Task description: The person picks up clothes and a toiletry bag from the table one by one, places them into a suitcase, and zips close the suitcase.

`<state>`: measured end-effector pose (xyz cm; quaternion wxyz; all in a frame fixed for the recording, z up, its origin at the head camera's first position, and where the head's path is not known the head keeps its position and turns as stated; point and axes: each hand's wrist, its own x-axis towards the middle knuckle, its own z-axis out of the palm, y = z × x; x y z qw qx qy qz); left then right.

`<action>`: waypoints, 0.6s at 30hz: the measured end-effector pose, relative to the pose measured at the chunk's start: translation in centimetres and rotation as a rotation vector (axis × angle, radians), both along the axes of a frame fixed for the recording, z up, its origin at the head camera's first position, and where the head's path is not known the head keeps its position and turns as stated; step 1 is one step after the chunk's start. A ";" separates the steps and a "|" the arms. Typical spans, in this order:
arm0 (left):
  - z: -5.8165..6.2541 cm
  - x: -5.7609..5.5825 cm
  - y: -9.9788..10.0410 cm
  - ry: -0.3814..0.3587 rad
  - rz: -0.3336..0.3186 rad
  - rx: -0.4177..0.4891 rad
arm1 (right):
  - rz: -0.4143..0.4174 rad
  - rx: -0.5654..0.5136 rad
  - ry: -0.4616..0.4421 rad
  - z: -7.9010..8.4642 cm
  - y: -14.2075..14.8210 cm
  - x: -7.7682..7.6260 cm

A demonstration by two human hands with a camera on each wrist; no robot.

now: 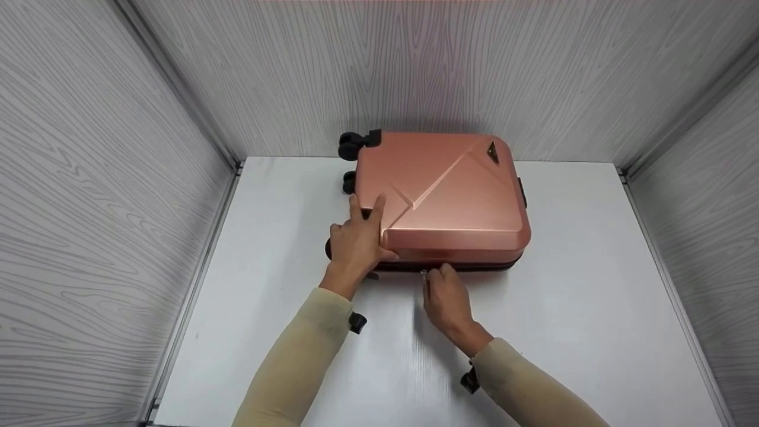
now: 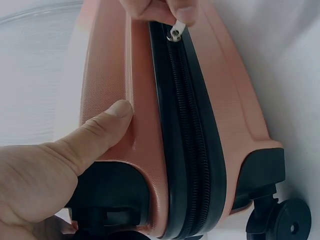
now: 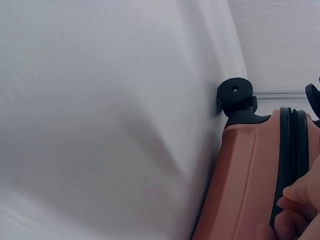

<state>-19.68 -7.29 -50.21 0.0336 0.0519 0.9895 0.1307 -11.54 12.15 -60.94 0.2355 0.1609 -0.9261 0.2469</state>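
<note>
A rose-pink hard-shell suitcase (image 1: 456, 184) lies flat on its side, its wheels pointing left. My left hand (image 1: 356, 240) rests on its near left corner, fingers spread over the top and thumb (image 2: 107, 117) pressing along the side shell. At the middle of the near side, my right hand (image 1: 446, 299) pinches the zipper pull (image 2: 178, 26) between thumb and curled fingers. The black zipper (image 2: 187, 120) runs between the two shells, and its coil rows show from the slider down to the wheel end. In the right wrist view, only part of the right hand appears at the edge.
The suitcase lies on a white tabletop (image 1: 569, 296), close to the grey wood-grain back panel (image 1: 415, 65). Similar panels stand at left (image 1: 77, 207) and right (image 1: 705, 178). Black caster wheels (image 1: 350, 146) stick out at left, and a black handle (image 1: 522, 193) at right.
</note>
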 end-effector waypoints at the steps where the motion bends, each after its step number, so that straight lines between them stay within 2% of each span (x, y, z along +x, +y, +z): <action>1: 0.0 0.0 0.0 -0.001 0.000 -0.002 | 0.008 -0.002 -0.005 0.0 -0.3 0.0; 11: -0.5 0.1 -0.2 0.017 -0.012 -0.024 | 0.047 -0.029 -0.166 0.3 -2.2 0.0; 14: -0.4 0.1 -0.3 0.008 -0.010 -0.019 | 0.039 -0.051 -0.208 0.4 -2.1 0.0; 18: 0.0 0.0 -0.4 -0.036 -0.018 0.001 | 0.039 -0.052 -0.212 0.5 -2.1 0.2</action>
